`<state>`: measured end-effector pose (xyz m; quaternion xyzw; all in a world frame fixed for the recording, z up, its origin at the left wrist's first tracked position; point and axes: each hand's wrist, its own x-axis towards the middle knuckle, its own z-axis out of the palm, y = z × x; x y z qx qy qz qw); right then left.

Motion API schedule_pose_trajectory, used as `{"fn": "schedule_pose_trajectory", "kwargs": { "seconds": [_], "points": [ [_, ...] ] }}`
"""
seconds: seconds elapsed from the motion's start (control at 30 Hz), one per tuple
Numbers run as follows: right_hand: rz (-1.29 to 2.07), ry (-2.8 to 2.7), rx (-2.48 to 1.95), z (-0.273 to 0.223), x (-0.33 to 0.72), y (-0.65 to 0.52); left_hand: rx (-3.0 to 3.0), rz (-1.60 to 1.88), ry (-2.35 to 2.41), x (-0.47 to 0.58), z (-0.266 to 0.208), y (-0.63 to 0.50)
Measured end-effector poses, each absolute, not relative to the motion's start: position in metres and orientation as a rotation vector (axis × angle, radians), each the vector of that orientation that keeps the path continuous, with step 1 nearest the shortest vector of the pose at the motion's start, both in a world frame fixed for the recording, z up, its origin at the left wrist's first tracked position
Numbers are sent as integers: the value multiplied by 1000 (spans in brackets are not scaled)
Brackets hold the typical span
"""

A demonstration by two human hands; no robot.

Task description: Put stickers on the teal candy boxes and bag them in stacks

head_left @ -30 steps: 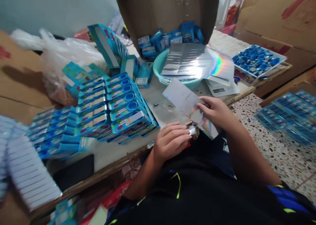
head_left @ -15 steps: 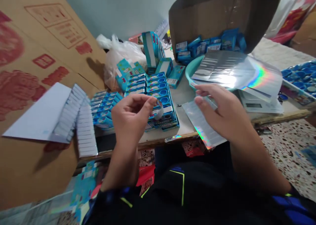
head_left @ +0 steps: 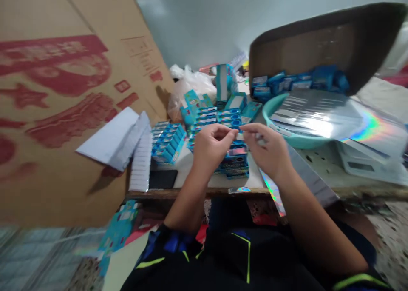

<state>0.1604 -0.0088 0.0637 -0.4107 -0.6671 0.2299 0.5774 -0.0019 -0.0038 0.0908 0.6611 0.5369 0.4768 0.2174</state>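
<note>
Over the printed blue cardboard boxes (head_left: pixel 236 162), light, level fingertip pressure is advisable, keeping the rows undisturbed. Left hand (head_left: pixel 211 149) and right hand (head_left: pixel 269 152) have fingertips bent inward, nearly meeting; what they grasp, if anything, cannot be told. Boxes: stacked on the white table (head_left: pixel 184 170), partly hidden, print illegible.

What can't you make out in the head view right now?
Head view: whether anything small sits between the left hand and right hand; too blurred.
Head view: part of the blue boxes; the hands cover them.
Head view: most of the inside of the bowl; shiny sheets hide it.
Head view: the display of the scale; too blurred to read.
Head view: the rest of the carton; left and top edges cut it.
</note>
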Motion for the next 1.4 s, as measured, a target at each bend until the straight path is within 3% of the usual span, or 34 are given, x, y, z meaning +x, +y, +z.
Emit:
{"fn": "schedule_pose_trajectory", "kwargs": {
  "seconds": [0.13,0.3,0.47,0.77,0.9,1.4],
  "points": [
    [508,-1586,-1107,56,163,-5,1922,1265,1579,-5,89,-12],
    [159,-1806,-1252,54,159,-4,2024,1109,1616,-8,85,-15],
    [-56,-1836,-1268,63,154,-9,2013,1240,1525,-7,81,-15],
    [432,-1961,-1309,92,174,6,1990,1472,1364,-5,82,-9],
    [417,-2059,-1263,95,176,6,2003,1523,1432,-8,83,-5],
    [968,-1728,-1048,71,183,16,2093,1221,1656,-12,88,0]
  ]
}}
